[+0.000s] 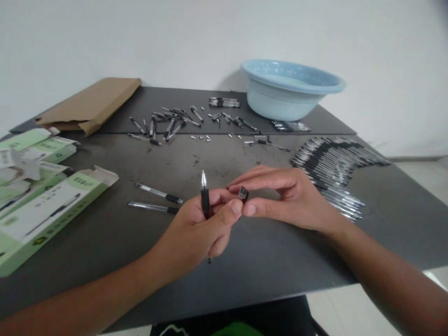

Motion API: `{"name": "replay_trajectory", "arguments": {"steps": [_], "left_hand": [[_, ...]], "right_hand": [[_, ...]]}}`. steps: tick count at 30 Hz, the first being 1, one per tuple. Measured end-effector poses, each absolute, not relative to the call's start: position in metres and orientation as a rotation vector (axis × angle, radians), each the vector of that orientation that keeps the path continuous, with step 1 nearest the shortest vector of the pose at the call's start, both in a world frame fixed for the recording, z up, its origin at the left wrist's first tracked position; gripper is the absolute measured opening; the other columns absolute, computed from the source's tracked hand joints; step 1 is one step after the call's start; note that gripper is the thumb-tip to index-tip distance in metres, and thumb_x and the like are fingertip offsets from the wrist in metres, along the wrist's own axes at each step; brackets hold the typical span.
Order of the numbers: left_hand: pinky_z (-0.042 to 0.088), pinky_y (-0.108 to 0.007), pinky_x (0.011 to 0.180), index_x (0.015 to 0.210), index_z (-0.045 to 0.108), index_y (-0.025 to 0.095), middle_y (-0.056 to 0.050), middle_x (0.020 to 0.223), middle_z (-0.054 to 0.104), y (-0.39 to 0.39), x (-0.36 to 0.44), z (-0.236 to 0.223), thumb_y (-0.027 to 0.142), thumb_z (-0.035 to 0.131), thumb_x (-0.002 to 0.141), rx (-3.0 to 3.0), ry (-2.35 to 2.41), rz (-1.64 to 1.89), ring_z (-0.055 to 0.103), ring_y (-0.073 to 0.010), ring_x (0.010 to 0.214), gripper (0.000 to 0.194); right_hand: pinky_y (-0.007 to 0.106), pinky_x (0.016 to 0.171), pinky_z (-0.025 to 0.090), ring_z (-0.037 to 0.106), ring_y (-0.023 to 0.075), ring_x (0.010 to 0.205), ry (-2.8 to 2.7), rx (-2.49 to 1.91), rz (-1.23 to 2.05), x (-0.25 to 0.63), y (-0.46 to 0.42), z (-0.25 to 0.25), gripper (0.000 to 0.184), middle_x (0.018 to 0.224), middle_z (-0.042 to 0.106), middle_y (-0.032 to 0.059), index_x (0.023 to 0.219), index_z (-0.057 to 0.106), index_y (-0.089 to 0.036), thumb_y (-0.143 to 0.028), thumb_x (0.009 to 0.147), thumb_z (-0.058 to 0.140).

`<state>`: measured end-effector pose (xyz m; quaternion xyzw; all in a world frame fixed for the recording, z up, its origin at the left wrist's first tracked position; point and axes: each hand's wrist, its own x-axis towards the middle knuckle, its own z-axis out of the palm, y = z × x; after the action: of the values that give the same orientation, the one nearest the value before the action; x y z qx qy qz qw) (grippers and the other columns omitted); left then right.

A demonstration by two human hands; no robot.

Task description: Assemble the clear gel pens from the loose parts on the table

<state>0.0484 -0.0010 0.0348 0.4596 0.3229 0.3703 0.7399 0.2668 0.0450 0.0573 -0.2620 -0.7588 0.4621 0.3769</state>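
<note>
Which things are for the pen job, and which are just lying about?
For the pen job, it seems:
left hand, holding a pen
right hand
small dark piece at the fingertips
scattered pen parts
lined-up pens

Probably just lying about:
blue basin
brown paper package
green-and-white boxes

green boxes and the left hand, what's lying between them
Two pens lie there on the dark table, their black ends towards the left hand and their clear ends towards the green boxes. The head view shows it.

dark table [273, 266]: blue basin [280, 103], brown paper bag [94, 100], green-white boxes [52, 205], scattered pen parts [170, 126], curved pen row [324, 156], 2 loose pens [157, 192].
</note>
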Motion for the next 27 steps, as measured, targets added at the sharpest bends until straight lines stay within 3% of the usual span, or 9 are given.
{"name": "replay_trajectory", "arguments": {"steps": [10,15,20,27], "left_hand": [[0.018,-0.014,0.036,0.091,0.058,0.020,0.014,0.046,0.036,-0.003,0.049,0.030,0.053,0.073,0.099,0.990,0.649,0.793,0.020,-0.0035,0.035,0.037],[0.014,-0.017,0.038,0.091,0.057,0.021,0.014,0.052,0.027,-0.006,0.047,0.038,0.057,0.065,0.100,0.897,0.676,0.719,0.015,-0.0049,0.039,0.039],[0.017,-0.020,0.042,0.078,0.048,0.021,0.008,0.062,0.034,-0.013,0.042,0.044,0.062,0.061,0.093,0.775,0.597,0.611,0.022,-0.0057,0.044,0.045],[0.018,-0.021,0.038,0.076,0.045,0.022,0.008,0.058,0.036,-0.012,0.045,0.022,0.060,0.055,0.095,0.913,0.610,0.594,0.022,-0.0062,0.039,0.044]], "right_hand": [[0.027,0.090,0.061,0.078,0.0158,0.096,-1.791,-0.753,1.328,0.266,0.038,0.061,0.024,0.105,0.085,0.0008,0.106,0.086,-0.027,-0.017,0.085,0.088],[0.026,0.083,0.063,0.078,0.0134,0.085,-1.514,-0.789,1.313,0.266,0.039,0.064,0.015,0.097,0.085,-0.0006,0.107,0.084,-0.028,-0.028,0.092,0.084],[0.026,0.080,0.065,0.079,0.0145,0.085,-1.400,-0.870,1.247,0.259,0.039,0.064,0.020,0.093,0.086,-0.0001,0.103,0.085,-0.027,-0.029,0.084,0.091],[0.025,0.073,0.066,0.081,0.0142,0.079,-1.340,-0.865,1.315,0.251,0.028,0.068,0.017,0.089,0.086,-0.0022,0.095,0.085,-0.029,-0.026,0.080,0.093]]}}
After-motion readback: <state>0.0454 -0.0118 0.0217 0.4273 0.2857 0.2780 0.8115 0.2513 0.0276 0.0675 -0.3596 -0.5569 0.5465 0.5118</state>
